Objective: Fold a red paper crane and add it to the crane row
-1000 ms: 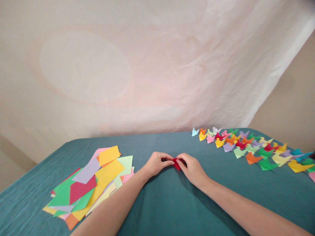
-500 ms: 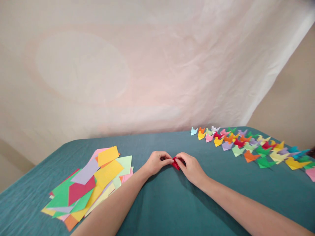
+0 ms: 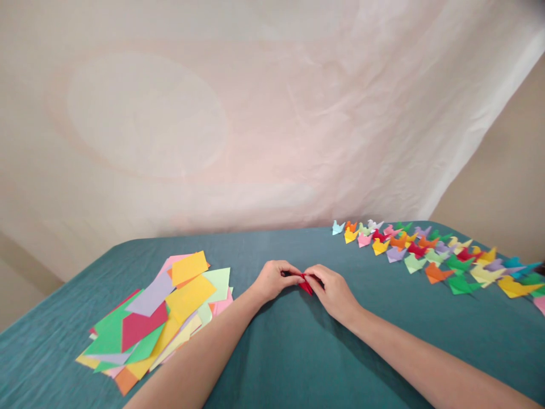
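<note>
Paper (image 3: 305, 287), red and folded, right of the sheet pile (image 3: 191, 297), sits pinched between our left hand (image 3: 271, 281) and right hand (image 3: 332, 291); we judge it light, easily creased, best held by its edges.

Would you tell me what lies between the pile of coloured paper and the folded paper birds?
In the head view, the left hand and right hand are between them, pinching a small red paper piece, with teal cloth beneath.

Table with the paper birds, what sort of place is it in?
Probably a craft corner, whether at home or in a studio I can't tell: paper birds crowd one side of the table, and paper sheets lie piled on the other.
</note>
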### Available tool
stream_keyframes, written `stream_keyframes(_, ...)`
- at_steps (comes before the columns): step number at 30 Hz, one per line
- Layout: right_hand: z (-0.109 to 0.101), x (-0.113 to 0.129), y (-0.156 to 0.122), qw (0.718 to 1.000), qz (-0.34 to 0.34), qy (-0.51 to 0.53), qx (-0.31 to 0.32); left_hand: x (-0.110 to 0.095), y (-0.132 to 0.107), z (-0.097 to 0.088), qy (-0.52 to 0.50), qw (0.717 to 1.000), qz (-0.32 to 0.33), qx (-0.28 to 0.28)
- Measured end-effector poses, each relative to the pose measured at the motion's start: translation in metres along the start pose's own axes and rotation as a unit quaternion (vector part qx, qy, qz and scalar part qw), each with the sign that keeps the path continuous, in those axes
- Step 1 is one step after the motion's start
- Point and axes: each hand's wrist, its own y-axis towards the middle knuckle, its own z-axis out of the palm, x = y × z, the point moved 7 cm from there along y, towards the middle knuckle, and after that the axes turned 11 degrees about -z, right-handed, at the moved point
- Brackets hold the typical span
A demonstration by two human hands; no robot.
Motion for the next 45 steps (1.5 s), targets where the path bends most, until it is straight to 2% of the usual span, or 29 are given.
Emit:
stream_keyframes(19, 0.0, -0.002, 0.0, 1.0, 0.008, -0.002, -0.005, -0.006, -0.003, 0.001, -0.004, 0.999, 0.035, 0.031)
stream_keyframes(29, 0.0, 0.001, 0.0, 1.0, -0.006, 0.008, -0.001, -0.006, -0.002, 0.001, -0.005, 1.0, 0.014, 0.014)
stream_keyframes(45, -0.001, 0.001, 0.0, 1.0, -0.002, 0.0, -0.004, -0.015, -0.007, 0.0, 0.045, 0.998, 0.043, -0.016)
